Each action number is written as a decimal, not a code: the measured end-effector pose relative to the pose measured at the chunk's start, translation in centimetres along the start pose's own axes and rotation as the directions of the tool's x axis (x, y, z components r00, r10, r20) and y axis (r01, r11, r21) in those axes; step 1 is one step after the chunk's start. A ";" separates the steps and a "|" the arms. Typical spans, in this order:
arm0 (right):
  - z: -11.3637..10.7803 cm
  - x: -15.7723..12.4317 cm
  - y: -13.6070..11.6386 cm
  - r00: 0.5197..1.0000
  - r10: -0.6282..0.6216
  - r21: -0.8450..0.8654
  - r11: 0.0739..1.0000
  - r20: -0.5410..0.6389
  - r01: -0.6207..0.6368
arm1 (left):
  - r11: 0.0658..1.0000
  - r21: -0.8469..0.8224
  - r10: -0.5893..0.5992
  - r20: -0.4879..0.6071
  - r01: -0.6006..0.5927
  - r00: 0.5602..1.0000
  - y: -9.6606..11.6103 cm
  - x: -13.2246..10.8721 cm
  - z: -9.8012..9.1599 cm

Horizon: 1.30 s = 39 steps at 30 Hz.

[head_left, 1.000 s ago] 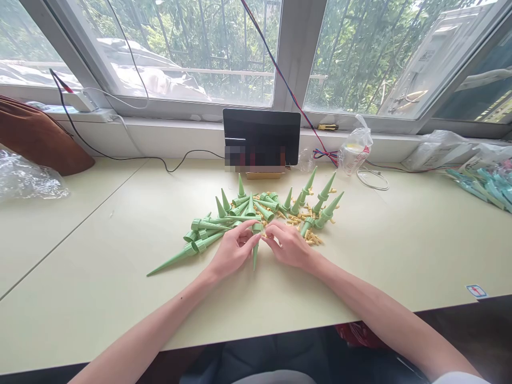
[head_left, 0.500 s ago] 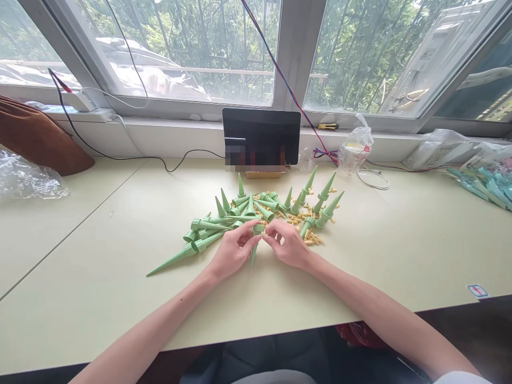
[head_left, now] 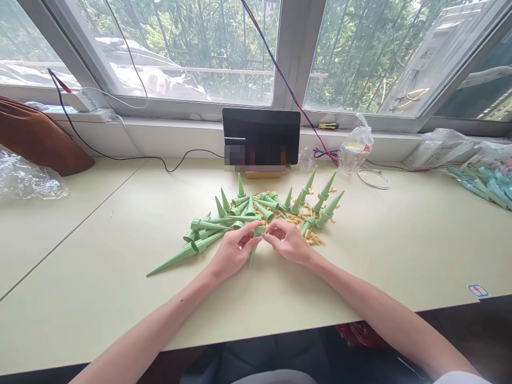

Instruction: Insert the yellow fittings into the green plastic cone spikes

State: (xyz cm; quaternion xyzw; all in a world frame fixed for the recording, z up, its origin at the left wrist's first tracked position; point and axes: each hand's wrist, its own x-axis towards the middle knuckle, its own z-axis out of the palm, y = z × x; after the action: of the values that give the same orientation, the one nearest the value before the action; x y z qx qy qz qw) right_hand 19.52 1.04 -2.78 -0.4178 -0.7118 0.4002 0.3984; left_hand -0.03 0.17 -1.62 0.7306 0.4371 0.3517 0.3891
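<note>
While my left hand [head_left: 232, 250] pinches one green spike [head_left: 259, 230] by its collar, tip toward the bench's [head_left: 120, 240] near edge, my right hand [head_left: 290, 245] has its fingertips drawn together at the collar; whether they grip anything, I cannot tell. That spike sits between my hands, just right of my left palm. Beyond lie more spikes [head_left: 211, 241] and yellow pieces [head_left: 314, 238], too overlapped to count. By the far edge, one clear bag [head_left: 363, 129] holds one cup [head_left: 354, 154]; turquoise pieces [head_left: 486, 189] lie at the right edge.
</note>
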 end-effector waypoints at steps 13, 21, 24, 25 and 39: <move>-0.3 0.2 0.3 0.996 0.068 0.106 0.992 0.058 -0.074 | 0.991 -0.113 -0.067 0.013 0.068 0.998 0.3 0.1 0.2; -0.2 0.3 0.4 0.996 0.066 0.193 0.978 0.063 -0.077 | 0.958 -0.216 -0.178 0.068 0.189 0.982 1.0 0.2 -0.1; -0.2 0.3 0.4 0.996 0.069 0.206 0.975 0.054 -0.079 | 0.946 -0.247 -0.197 0.070 0.209 0.978 1.2 0.3 -0.2; -0.2 0.4 0.5 0.996 0.069 0.212 0.974 0.052 -0.078 | 0.942 -0.257 -0.202 0.071 0.214 0.977 1.2 0.3 -0.2; -0.1 0.4 0.8 0.997 0.065 0.248 0.966 0.042 -0.073 | 0.916 -0.302 -0.252 0.075 0.263 0.965 1.0 0.3 -0.1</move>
State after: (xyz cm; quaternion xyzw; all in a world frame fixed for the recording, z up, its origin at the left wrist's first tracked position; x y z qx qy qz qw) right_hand 19.71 1.67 -3.43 -0.3822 -0.6474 0.5071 0.4216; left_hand 0.30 0.16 -0.65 0.6026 0.4623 0.3489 0.5490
